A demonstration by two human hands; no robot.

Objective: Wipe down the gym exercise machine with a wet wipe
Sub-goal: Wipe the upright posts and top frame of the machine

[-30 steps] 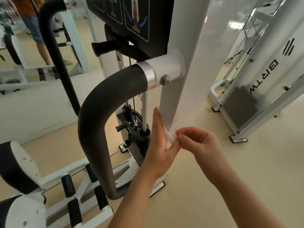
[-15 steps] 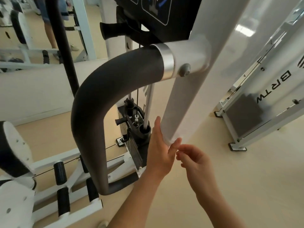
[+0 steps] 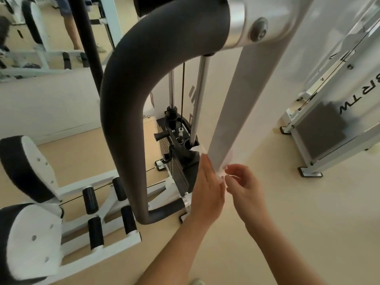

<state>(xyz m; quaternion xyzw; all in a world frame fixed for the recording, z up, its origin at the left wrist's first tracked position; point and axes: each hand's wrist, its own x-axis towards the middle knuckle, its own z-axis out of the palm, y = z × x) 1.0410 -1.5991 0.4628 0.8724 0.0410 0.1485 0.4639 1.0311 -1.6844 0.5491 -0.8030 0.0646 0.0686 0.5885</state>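
The gym machine has a white upright post [image 3: 242,103] and a thick dark grey curved handle [image 3: 131,83]. A white wet wipe [image 3: 221,171] is wrapped round the lower part of the post. My left hand [image 3: 207,192] lies flat against the post's left side with straight fingers, pressing the wipe on. My right hand [image 3: 244,184] pinches the wipe's end at the front of the post, fingers curled. Most of the wipe blends with the white post.
A black weight stack [image 3: 178,153] with chrome guide rods [image 3: 198,103] stands just left of the post. White-and-black seat pads [image 3: 28,202] and foam rollers [image 3: 90,200] fill the lower left. Another white machine [image 3: 333,128] stands at right. A person's legs [image 3: 70,25] show in the mirror.
Both hands have slid down the post with the wipe, and my view has dropped lower. The hands keep the same hold on the wipe.
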